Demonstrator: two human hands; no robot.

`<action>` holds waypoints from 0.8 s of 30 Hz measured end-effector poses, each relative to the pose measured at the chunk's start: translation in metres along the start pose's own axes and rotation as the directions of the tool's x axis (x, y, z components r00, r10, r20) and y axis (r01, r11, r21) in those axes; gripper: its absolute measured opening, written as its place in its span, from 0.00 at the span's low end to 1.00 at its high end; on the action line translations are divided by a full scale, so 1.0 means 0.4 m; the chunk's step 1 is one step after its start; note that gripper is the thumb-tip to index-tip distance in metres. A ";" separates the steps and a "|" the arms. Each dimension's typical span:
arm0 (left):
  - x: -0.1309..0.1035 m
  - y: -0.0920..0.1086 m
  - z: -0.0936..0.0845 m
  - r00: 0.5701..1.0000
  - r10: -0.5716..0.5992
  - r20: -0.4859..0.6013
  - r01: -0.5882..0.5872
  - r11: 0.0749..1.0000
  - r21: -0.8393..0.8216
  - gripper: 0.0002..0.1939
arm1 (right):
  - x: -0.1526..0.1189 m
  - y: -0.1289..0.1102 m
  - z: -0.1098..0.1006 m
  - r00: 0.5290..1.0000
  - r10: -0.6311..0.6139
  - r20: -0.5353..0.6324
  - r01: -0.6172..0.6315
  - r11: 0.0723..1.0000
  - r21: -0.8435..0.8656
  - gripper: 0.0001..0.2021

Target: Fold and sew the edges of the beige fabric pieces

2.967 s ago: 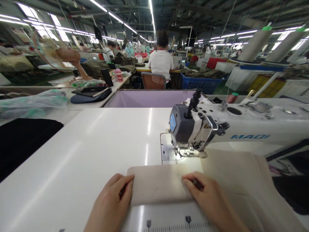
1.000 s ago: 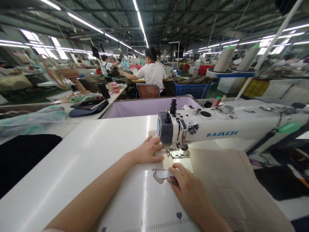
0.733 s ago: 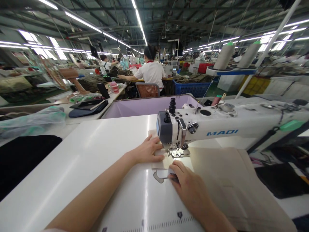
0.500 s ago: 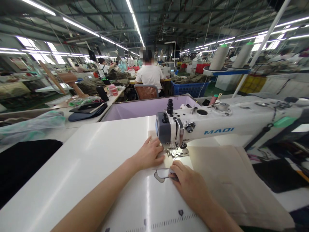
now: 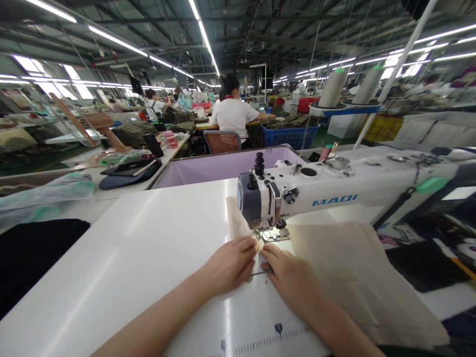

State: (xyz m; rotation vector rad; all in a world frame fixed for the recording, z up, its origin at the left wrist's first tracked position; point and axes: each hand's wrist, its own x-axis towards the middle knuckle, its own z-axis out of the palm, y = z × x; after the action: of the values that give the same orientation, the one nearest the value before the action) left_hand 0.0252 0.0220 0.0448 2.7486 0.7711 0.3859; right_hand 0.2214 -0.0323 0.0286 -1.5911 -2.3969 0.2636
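A white sewing machine (image 5: pixel 334 191) stands over the worktable, its presser foot (image 5: pixel 274 235) resting close above beige fabric (image 5: pixel 334 277). My left hand (image 5: pixel 232 263) is closed just in front of the foot, its fingertips pinching the fabric's near edge. Close beside it, almost touching, my right hand (image 5: pixel 292 277) pinches the same edge between thumb and fingers. Something small and dark shows under the right fingers; I cannot make out what it is. Part of the fabric passes behind the needle area to the left, and a wide panel spreads to the right.
A ruler scale (image 5: pixel 267 342) is printed along the near edge of the white tabletop (image 5: pixel 148 248). Behind lies a lilac-lined bin (image 5: pixel 208 171). Black cloth (image 5: pixel 37 263) lies at left; thread cones (image 5: pixel 332 89) stand at right. A person in white (image 5: pixel 234 116) sits ahead.
My left hand has drawn back toward me from beside the machine head and now pinches the fabric edge next to my right hand. More fabric shows left of the foot. The person ahead has turned.
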 end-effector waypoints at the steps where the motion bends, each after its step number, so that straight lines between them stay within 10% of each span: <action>1: 0.004 -0.008 -0.001 1.000 0.000 -0.003 0.000 1.000 0.004 0.19 | 0.005 0.001 0.000 1.000 0.003 -0.004 -0.003 1.000 0.007 0.15; 16: 0.000 -0.041 0.029 0.987 -0.106 -0.120 0.118 0.988 0.101 0.19 | -0.028 -0.006 0.002 0.998 0.043 -0.036 -0.039 0.993 0.110 0.10; 24: -0.019 0.110 0.024 0.980 -0.193 0.038 0.185 0.971 0.152 0.11 | -0.078 -0.002 -0.019 0.998 0.052 -0.044 -0.040 0.972 0.231 0.11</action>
State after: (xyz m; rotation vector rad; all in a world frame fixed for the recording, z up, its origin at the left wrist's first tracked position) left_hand 0.0424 -0.0202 0.0485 2.7736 1.0773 0.2246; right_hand 0.2347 -0.0611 0.0326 -1.5295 -2.2030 0.4864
